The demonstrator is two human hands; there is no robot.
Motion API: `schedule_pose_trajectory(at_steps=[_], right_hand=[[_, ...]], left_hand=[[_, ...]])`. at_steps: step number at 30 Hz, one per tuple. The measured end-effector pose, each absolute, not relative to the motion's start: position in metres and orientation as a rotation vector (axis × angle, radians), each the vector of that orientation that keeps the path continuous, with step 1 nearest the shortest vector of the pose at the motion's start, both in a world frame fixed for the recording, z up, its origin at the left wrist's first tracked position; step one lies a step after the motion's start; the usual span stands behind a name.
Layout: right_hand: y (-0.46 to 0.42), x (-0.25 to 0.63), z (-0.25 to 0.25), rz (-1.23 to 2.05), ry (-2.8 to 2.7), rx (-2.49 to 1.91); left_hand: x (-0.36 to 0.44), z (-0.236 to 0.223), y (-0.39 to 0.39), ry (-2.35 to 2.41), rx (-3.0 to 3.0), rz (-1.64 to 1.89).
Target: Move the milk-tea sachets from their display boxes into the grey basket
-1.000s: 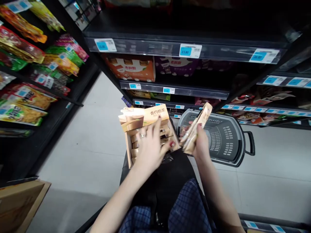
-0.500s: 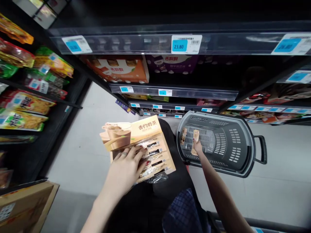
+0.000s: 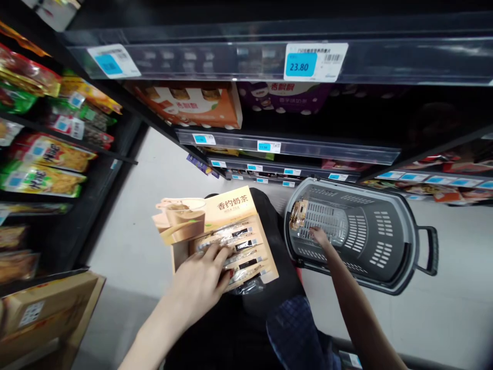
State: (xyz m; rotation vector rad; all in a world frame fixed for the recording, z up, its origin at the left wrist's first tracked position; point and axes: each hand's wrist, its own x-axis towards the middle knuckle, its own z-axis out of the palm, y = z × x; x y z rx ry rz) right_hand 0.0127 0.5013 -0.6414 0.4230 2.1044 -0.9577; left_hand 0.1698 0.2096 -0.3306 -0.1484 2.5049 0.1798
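A tan milk tea display box (image 3: 215, 205) with a picture of a cup rests on my lap, its front tray holding a row of slim sachets (image 3: 244, 245). My left hand (image 3: 202, 275) lies over the sachets at the left of the tray, fingers bent and apart from the thumb; their tips partly hide among the packets. My right hand (image 3: 319, 236) is low inside the grey shopping basket (image 3: 364, 239), holding nothing I can see, fingers loosely stretched. Beside it, sachets (image 3: 298, 215) lie together at the basket's left end.
Dark shelves with price tags (image 3: 316, 62) stand ahead, bearing an orange carton (image 3: 200, 105) and a purple carton (image 3: 283, 96). Bagged snacks (image 3: 46, 177) fill a rack at left. A cardboard box (image 3: 50, 313) sits at lower left. The basket's handle (image 3: 428, 250) points right.
My right hand has let go of the sachet, which now lies with the other at the basket's left end. My left hand has shifted slightly, fingers drawn closer together. The view has tilted slightly.
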Motion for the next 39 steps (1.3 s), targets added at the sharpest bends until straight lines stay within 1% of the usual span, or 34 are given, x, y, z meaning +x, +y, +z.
schedule_pose_trajectory(at_steps=[4,7,12,17,19,21,24,27,29,32,35,39], right_hand=[[0.522,0.03,-0.633,-0.994,2.037,0.529],[0.529,0.038,-0.614,-1.112,2.052,0.548],[0.521,0.04,-0.566,-1.381,2.114,0.449],[0.497,0.04,-0.504,-1.593,2.156,0.215],[0.482,0.044,-0.468,-1.665,2.185,0.071],[0.464,0.051,-0.426,-1.729,2.217,-0.114],[0.436,0.064,-0.358,-1.834,2.142,-0.456],[0.41,0.074,-0.303,-1.968,1.899,-0.766],[0.396,0.076,-0.28,-1.985,1.884,-0.795],[0.384,0.074,-0.263,-1.918,2.014,-0.697],[0.38,0.073,-0.262,-1.893,2.011,-0.681],[0.38,0.076,-0.266,-1.912,1.936,-0.661]], left_hand=[[0.17,-0.334,0.214,2.495,-0.118,0.196],[0.172,-0.337,0.216,2.528,-0.13,0.224],[0.179,-0.335,0.219,2.591,-0.135,0.252],[0.189,-0.322,0.212,2.667,-0.314,0.366],[0.191,-0.31,0.209,2.773,-0.359,0.558],[0.19,-0.295,0.21,2.811,-0.388,0.941],[0.186,-0.27,0.224,2.63,-0.4,1.627],[0.181,-0.258,0.249,2.371,-0.364,2.087],[0.181,-0.26,0.265,2.198,-0.319,2.24],[0.186,-0.27,0.28,1.902,-0.278,2.384],[0.193,-0.278,0.285,1.56,-0.279,2.481],[0.198,-0.279,0.285,1.431,-0.352,2.517]])
